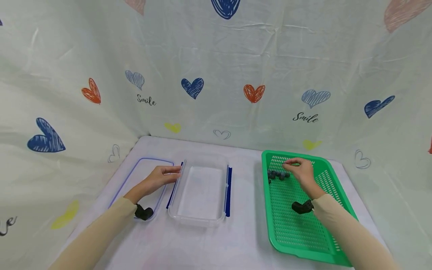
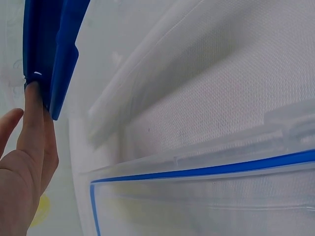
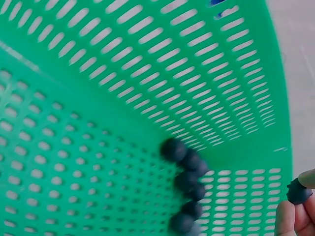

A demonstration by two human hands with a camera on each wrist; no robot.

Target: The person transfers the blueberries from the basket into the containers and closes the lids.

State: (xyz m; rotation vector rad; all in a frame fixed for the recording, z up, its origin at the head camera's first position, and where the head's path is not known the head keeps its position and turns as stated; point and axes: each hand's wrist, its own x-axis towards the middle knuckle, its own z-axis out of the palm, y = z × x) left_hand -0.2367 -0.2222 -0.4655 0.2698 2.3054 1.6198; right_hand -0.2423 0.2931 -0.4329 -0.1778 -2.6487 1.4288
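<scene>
a dark blueberry (image 3: pixel 298 194) is pinched between thumb and fingertips of the right hand (image 1: pixel 301 172), raised over the far part of the green basket (image 1: pixel 293 234). more dark berries (image 1: pixel 278 175) lie bunched on the basket's floor, near its far left corner. the basket takes up the right side of the white surface (image 1: pixel 246 228). left of it, well apart, stands a clear container (image 1: pixel 205 193) with blue clasps (image 1: pixel 228 192) hanging at both long sides. the left hand (image 1: pixel 158 180) reaches to its left side, fingers extended, fingertips touching the clasp there. a clear lid (image 1: pixel 138 173) edged in blue lies flat by the surface's left edge, partly under that arm. behind the surface's far edge hangs a pale cloth (image 1: pixel 216 56) printed with hearts.
</scene>
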